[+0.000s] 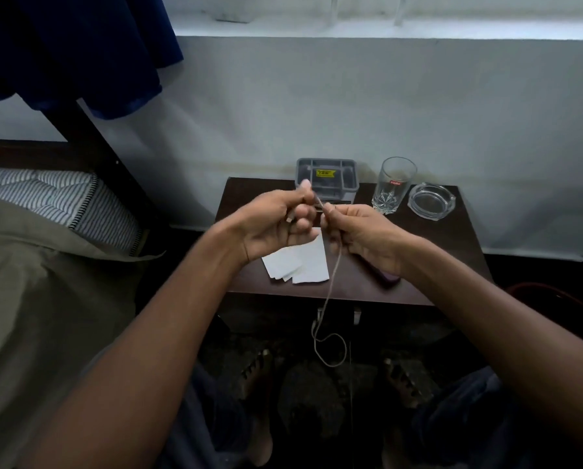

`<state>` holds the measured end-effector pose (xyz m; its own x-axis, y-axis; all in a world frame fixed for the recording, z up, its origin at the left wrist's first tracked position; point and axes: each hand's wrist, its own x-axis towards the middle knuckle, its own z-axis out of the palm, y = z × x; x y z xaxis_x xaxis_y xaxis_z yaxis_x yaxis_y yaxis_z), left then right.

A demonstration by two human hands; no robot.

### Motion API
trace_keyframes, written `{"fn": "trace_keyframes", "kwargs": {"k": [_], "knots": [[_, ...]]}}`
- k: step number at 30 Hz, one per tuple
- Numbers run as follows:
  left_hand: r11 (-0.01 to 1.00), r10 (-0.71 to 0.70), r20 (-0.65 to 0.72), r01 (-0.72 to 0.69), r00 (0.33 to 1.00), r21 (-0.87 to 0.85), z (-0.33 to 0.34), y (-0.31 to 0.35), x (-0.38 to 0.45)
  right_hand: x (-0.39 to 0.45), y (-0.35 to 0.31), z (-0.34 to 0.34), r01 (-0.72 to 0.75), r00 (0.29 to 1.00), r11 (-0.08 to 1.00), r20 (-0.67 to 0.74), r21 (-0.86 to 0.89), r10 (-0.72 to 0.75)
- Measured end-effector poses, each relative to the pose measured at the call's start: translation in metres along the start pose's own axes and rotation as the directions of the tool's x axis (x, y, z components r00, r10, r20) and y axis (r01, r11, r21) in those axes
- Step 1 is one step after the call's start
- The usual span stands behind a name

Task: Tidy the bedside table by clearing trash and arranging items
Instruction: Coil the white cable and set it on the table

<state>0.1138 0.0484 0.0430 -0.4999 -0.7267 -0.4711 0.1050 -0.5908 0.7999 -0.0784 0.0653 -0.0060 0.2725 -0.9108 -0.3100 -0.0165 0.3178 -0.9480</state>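
Head view: my left hand (276,223) and right hand (361,236) are both closed on one thin cable (330,282), held above the bedside table (418,252). Its loose end hangs past the table's front edge. On the table: some white papers (303,262) under my hands, one grey organiser (327,176) at the back, one glass (393,184) and one ashtray (432,201) to its right, the right edge bare

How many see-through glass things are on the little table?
2. A tall drinking glass stands at the back of the table, right of the grey organizer box. A glass ashtray sits just right of it. Hands may hide others.
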Motion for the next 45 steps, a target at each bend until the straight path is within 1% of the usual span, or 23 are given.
{"fn": "trace_keyframes", "kwargs": {"k": [2, 4, 5, 6, 7, 8, 9, 10, 11, 13, 17, 23, 26, 29, 32, 34, 35, 36, 38, 39, 40, 42, 45], "knots": [[0.957, 0.165, 0.011, -0.158, 0.986, -0.244, 0.008, -0.002, 0.004, -0.001, 0.007, 0.004, 0.012, 0.997, 0.998, 0.081, -0.064, -0.007], [0.894, 0.32, -0.008, -0.305, 0.947, -0.329, 0.016, -0.006, 0.01, -0.006, 0.013, 0.008, -0.037, 0.974, 0.972, 0.209, -0.231, 0.087], [0.89, 0.405, -0.046, -0.406, 0.913, -0.21, 0.016, -0.008, 0.013, -0.01, 0.014, 0.011, -0.07, 0.947, 0.949, 0.278, -0.308, 0.16], [0.868, 0.497, -0.071, -0.496, 0.865, 0.041, 0.013, -0.011, 0.017, -0.013, 0.014, 0.013, -0.1, 0.913, 0.929, 0.338, -0.355, 0.227], [0.754, 0.589, -0.027, -0.537, 0.807, 0.378, 0.009, -0.014, 0.02, -0.016, 0.012, 0.014, -0.125, 0.88, 0.919, 0.387, -0.374, 0.277], [0.537, 0.638, 0.07, -0.508, 0.766, 0.673, 0.003, -0.018, 0.022, -0.017, 0.01, 0.013, -0.14, 0.852, 0.915, 0.424, -0.378, 0.306], [0.315, 0.609, 0.171, -0.433, 0.775, 0.845, -0.002, -0.022, 0.023, -0.018, 0.006, 0.009, -0.144, 0.836, 0.915, 0.448, -0.377, 0.316], [0.174, 0.531, 0.209, -0.347, 0.821, 0.922, -0.005, -0.026, 0.023, -0.018, 0.001, 0.003, -0.137, 0.831, 0.914, 0.457, -0.382, 0.316], [0.129, 0.445, 0.187, -0.269, 0.876, 0.954, -0.007, -0.029, 0.023, -0.018, -0.004, -0.004, -0.13, 0.833, 0.912, 0.456, -0.389, 0.313], [0.223, 0.242, 0.103, -0.158, 0.965, 0.962, -0.011, -0.029, 0.022, -0.016, -0.012, -0.02, -0.131, 0.847, 0.91, 0.433, -0.393, 0.308], [0.744, -0.093, 0.111, -0.005, 0.99, 0.668, -0.009, -0.015, 0.009, -0.012, -0.018, -0.038, -0.123, 0.915, 0.95, 0.338, -0.287, 0.221], [0.989, -0.076, 0.347, 0.027, 0.935, 0.145, 0.001, 0.003, -0.013, -0.011, -0.014, -0.025, -0.095, 0.924, 0.989, 0.36, -0.113, 0.13], [0.983, 0.139, 0.287, -0.097, 0.948, -0.154, 0.01, -0.001, -0.009, -0.013, -0.011, -0.006, -0.14, 0.914, 0.99, 0.38, -0.026, 0.14], [0.929, 0.349, 0.101, -0.33, 0.932, -0.166, 0.022, -0.012, 0.003, -0.01, -0.009, -0.002, -0.204, 0.901, 0.979, 0.388, -0.015, 0.194], [0.857, 0.467, -0.027, -0.461, 0.884, -0.23, 0.023, -0.012, 0.008, -0.009, -0.006, -0.005, -0.232, 0.88, 0.967, 0.402, -0.102, 0.254], [0.825, 0.56, -0.075, -0.546, 0.825, 0.148, 0.014, -0.01, 0.012, -0.012, -0.003, -0.001, -0.187, 0.865, 0.956, 0.424, -0.226, 0.269], [0.72, 0.613, -0.053, -0.53, 0.788, 0.449, 0.008, -0.012, 0.014, -0.013, -0.002, 0.001, -0.166, 0.86, 0.948, 0.432, -0.271, 0.273], [0.531, 0.647, 0.01, -0.46, 0.762, 0.712, 0.004, -0.015, 0.016, -0.015, -0.004, 0.002, -0.157, 0.854, 0.943, 0.44, -0.293, 0.278], [0.186, 0.575, 0.129, -0.283, 0.808, 0.941, -0.002, -0.023, 0.019, -0.015, -0.012, -0.005, -0.148, 0.848, 0.943, 0.453, -0.297, 0.276], [0.138, 0.5, 0.127, -0.223, 0.857, 0.965, -0.002, -0.026, 0.019, -0.014, -0.017, -0.012, -0.138, 0.858, 0.943, 0.44, -0.302, 0.267], [0.186, 0.408, 0.103, -0.193, 0.907, 0.963, -0.002, -0.026, 0.018, -0.013, -0.022, -0.021, -0.127, 0.872, 0.943, 0.419, -0.307, 0.254], [0.457, 0.212, 0.083, -0.174, 0.974, 0.872, -0.002, -0.024, 0.017, -0.009, -0.028, -0.036, -0.104, 0.903, 0.948, 0.372, -0.301, 0.217], [0.805, 0.013, 0.167, -0.109, 0.986, 0.583, 0.002, -0.015, 0.012, -0.004, -0.027, -0.048, -0.074, 0.934, 0.972, 0.326, -0.221, 0.145]]}}
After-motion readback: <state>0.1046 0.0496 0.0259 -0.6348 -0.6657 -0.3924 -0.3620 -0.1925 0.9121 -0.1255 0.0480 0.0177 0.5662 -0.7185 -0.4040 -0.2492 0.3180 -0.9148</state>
